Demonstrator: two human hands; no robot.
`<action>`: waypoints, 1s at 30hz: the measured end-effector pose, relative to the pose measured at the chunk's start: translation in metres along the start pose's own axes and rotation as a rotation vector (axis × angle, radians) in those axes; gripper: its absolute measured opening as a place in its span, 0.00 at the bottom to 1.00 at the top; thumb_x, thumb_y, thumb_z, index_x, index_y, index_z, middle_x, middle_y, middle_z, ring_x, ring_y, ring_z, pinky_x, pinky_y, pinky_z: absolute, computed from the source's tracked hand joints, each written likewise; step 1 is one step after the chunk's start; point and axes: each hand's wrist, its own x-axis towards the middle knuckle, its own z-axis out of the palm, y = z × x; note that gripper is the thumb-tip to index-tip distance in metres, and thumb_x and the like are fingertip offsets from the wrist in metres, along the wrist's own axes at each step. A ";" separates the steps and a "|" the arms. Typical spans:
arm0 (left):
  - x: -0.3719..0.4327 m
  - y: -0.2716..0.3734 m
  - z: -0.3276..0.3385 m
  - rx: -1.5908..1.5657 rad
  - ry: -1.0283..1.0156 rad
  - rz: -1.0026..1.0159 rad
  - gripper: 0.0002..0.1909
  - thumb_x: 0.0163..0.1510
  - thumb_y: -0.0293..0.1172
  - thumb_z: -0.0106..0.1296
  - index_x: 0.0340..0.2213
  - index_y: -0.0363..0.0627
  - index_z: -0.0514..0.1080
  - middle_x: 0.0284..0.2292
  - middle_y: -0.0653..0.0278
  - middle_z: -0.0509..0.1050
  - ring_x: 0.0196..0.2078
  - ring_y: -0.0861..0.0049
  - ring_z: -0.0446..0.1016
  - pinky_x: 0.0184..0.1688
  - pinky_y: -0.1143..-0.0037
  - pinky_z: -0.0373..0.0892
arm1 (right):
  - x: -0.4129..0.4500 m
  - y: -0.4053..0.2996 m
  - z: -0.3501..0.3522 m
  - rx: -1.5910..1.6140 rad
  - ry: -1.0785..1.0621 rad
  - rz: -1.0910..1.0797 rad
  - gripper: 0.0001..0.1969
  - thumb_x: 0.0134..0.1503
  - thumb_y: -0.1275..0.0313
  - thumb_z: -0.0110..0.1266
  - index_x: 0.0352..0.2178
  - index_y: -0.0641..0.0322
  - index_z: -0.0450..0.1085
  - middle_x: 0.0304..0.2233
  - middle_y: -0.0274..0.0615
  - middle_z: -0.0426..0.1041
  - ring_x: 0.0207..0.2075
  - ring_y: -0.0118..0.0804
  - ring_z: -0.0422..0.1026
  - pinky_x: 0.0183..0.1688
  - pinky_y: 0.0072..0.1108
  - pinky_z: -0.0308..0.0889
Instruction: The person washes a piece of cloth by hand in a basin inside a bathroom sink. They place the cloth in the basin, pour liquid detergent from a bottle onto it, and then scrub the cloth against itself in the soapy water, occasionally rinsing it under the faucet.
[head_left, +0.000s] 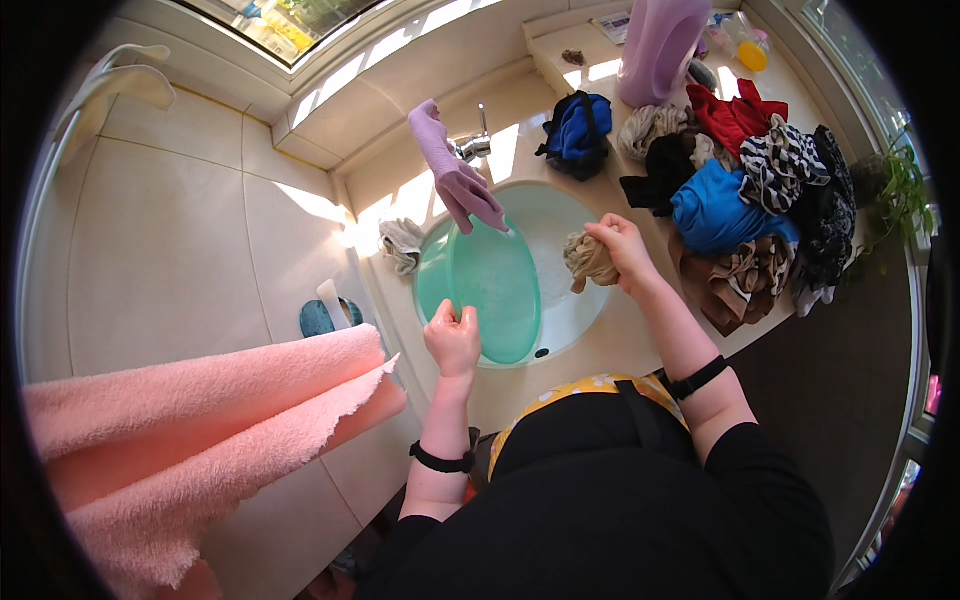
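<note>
A translucent green plastic basin (495, 292) stands tilted up inside the round white sink (581, 217). My left hand (453, 337) is closed on the basin's near rim, thumb uppermost. In my right hand (624, 244) is a crumpled, wet-looking beige cloth (589, 260), held over the right side of the sink. Whitish suds or water lie in the sink beneath it. A purple cloth (457, 176) hangs over the spout of the chrome faucet (475, 148) and reaches down to the basin's far edge.
Right of the sink lies a heap of clothes (731, 202), with a purple detergent bottle (660, 49) behind it. A blue and black garment (576, 135) sits near the faucet, a grey-white cloth (403, 244) left of the sink. A pink towel (225, 412) hangs at left.
</note>
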 end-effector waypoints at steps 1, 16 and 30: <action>-0.003 0.001 -0.001 0.071 0.006 0.023 0.13 0.33 0.26 0.42 0.08 0.38 0.50 0.06 0.57 0.50 0.08 0.73 0.48 0.12 0.74 0.50 | -0.001 0.000 0.002 0.006 -0.003 0.006 0.10 0.41 0.72 0.49 0.13 0.58 0.56 0.13 0.32 0.61 0.15 0.20 0.59 0.17 0.12 0.55; -0.005 0.011 -0.008 0.351 0.088 0.147 0.13 0.32 0.28 0.44 0.09 0.40 0.52 0.08 0.57 0.57 0.11 0.62 0.57 0.13 0.70 0.53 | -0.002 0.010 0.011 -0.014 -0.057 0.055 0.09 0.40 0.71 0.48 0.14 0.59 0.56 0.15 0.34 0.62 0.16 0.23 0.62 0.18 0.14 0.58; 0.010 -0.073 0.045 -0.872 -0.052 -0.789 0.02 0.36 0.22 0.42 0.17 0.43 0.61 0.14 0.72 0.62 0.17 0.87 0.59 0.19 0.86 0.55 | 0.048 0.084 0.068 -0.001 -0.229 0.179 0.07 0.40 0.73 0.49 0.21 0.59 0.59 0.21 0.31 0.64 0.23 0.22 0.63 0.26 0.13 0.58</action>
